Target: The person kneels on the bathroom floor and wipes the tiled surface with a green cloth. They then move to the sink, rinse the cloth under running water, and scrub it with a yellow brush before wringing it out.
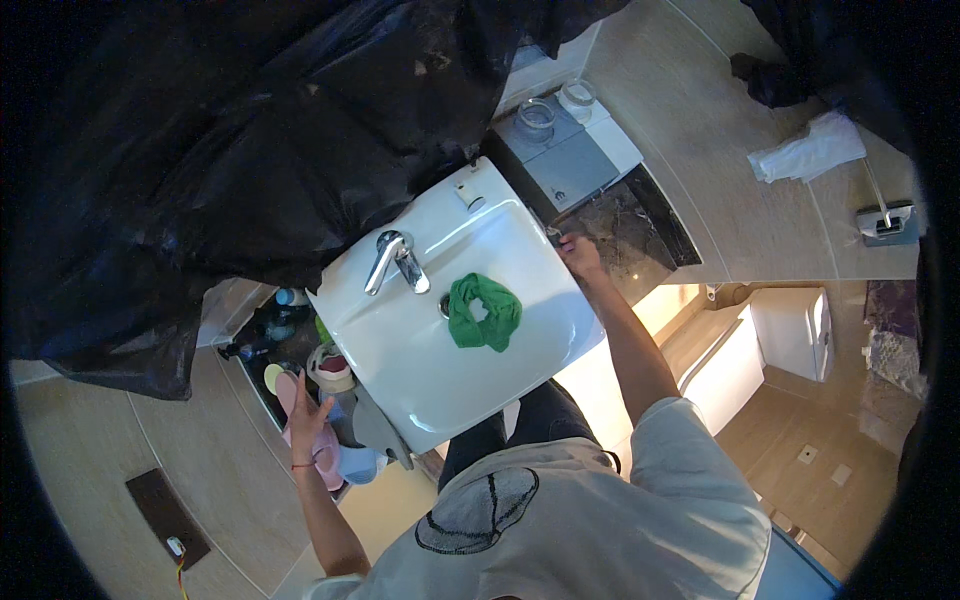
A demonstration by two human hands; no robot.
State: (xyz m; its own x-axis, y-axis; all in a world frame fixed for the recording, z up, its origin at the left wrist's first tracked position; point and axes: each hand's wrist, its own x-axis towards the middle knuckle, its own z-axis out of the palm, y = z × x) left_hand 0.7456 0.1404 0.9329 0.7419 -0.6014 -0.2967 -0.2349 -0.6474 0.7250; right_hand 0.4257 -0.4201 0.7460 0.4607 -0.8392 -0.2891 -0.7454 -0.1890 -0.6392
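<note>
A white washbasin (pixel 420 367) lies before me, with a chrome faucet (pixel 397 259) on its back edge. In the bowl, beside the drain, rests a green cloth (pixel 499 307) curled into a ring. To the left of the basin my left hand (pixel 304 420) is spread over a pink item (pixel 326 457), near shoes or slippers; whether it touches them is unclear. My right hand (pixel 581 255) is at the basin's right side, over the dark marble counter (pixel 615 225), its fingers bent near a small thing at the rim. What they hold, if anything, cannot be made out.
Black plastic sheeting (pixel 247 150) hangs beyond the basin. Grey boxes (pixel 570 169) with a glass jar (pixel 535 120) on top stand at the back right. Bottles (pixel 289 298) are at the left. A toilet (pixel 720 360) is at the right, below a wall holder (pixel 886 223).
</note>
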